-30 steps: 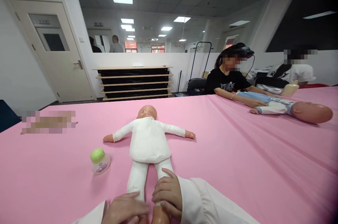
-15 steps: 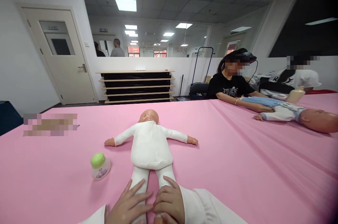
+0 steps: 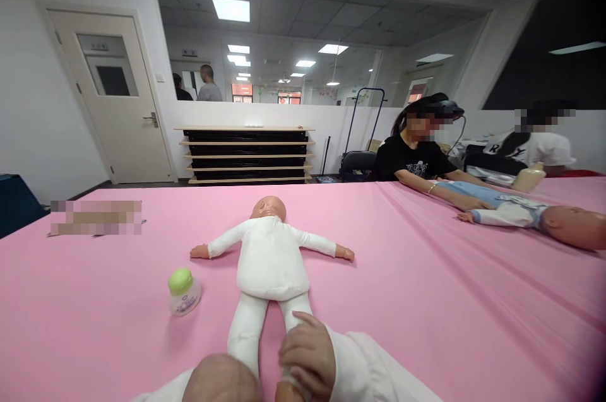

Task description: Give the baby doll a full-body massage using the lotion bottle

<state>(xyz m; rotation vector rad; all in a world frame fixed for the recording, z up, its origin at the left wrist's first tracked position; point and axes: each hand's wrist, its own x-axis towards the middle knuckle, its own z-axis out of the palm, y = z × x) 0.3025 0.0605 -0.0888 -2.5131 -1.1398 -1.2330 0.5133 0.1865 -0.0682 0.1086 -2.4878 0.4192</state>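
A white-bodied doll (image 3: 273,257) is lying stretched out on the pink-covered desk (image 3: 402,301), its head pointing away from the wearer, its arms spreading wide and its legs reaching toward the near edge of the view. The handling of the legs is apparently under way rather than finished: one lower leg is being held, while the arms, trunk and head are lying untouched. How much is left, the view is not showing.

The doll is lying straight ahead of the hands, with only its lower legs coming within them. The right hand (image 3: 310,354) is curling around one lower leg, its thumb lying near the bare foot end. The left hand (image 3: 222,380) is blurring over the lower end of the other leg; whether it is gripping, I cannot tell. The two hands are staying apart, a gap showing between them.

Left of the doll, a jar (image 3: 184,291) is standing with its green lid on, touched by neither hand. Farther left, a pixelated item (image 3: 97,218) is lying. Across to the right, a co-worker (image 3: 419,159) is handling a second doll (image 3: 514,209), a bottle (image 3: 529,177) standing just beyond it.
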